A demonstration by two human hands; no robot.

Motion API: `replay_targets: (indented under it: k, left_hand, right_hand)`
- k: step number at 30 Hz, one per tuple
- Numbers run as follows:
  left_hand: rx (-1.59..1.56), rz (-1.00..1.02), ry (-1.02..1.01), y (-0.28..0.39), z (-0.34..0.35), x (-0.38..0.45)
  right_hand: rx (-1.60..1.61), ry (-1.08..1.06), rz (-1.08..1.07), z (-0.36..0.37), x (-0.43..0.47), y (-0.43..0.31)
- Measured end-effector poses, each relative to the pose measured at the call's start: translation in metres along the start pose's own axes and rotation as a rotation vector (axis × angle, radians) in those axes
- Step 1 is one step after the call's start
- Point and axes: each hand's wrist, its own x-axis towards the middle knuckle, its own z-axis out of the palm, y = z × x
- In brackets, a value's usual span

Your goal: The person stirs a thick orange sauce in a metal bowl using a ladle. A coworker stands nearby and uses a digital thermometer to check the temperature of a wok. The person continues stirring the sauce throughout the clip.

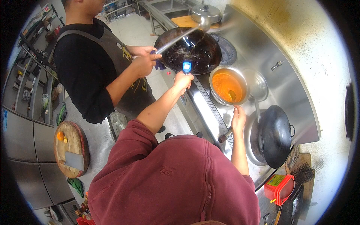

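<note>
My left hand (183, 81) grips a blue infrared thermometer (186, 67) with a small lit display. It is held at the near edge of a large dark wok (168, 42) with shiny liquid inside. My right hand (238, 119) is closed at the rim of a steel pot (246, 84), on the handle of a ladle (231, 95). The ladle's bowl sits in orange-red liquid (223, 81). A brown-ended metal handle (225, 137) shows beside my right wrist; what it belongs to is unclear.
At left a co-worker (90, 59) holds a long-handled ladle (180, 38) above the wok. A strainer (257, 84) and another wok (275, 137) lie right of the pot. Behind, a round chopping board (69, 146) bears a cleaver (74, 161). Red container (281, 188) at lower right.
</note>
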Motion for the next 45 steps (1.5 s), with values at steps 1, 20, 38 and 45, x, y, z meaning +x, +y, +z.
replay_targets:
  k: [1, 20, 38, 45]
  left_hand:
    - [-0.002, -0.004, -0.002, 0.001, 0.001, -0.001]
    - [0.079, 0.013, 0.016, 0.001, -0.001, -0.001]
    - [0.079, 0.028, 0.006, -0.006, -0.002, 0.008]
    - [0.069, 0.017, 0.028, -0.004, 0.000, 0.005]
  right_hand:
    - [-0.018, 0.006, -0.026, 0.000, 0.000, 0.004]
    - [0.036, 0.001, 0.016, 0.000, 0.001, -0.002]
    - [0.055, -0.007, 0.050, 0.001, 0.001, -0.001]
    - [0.055, -0.003, 0.056, 0.001, 0.001, -0.002]
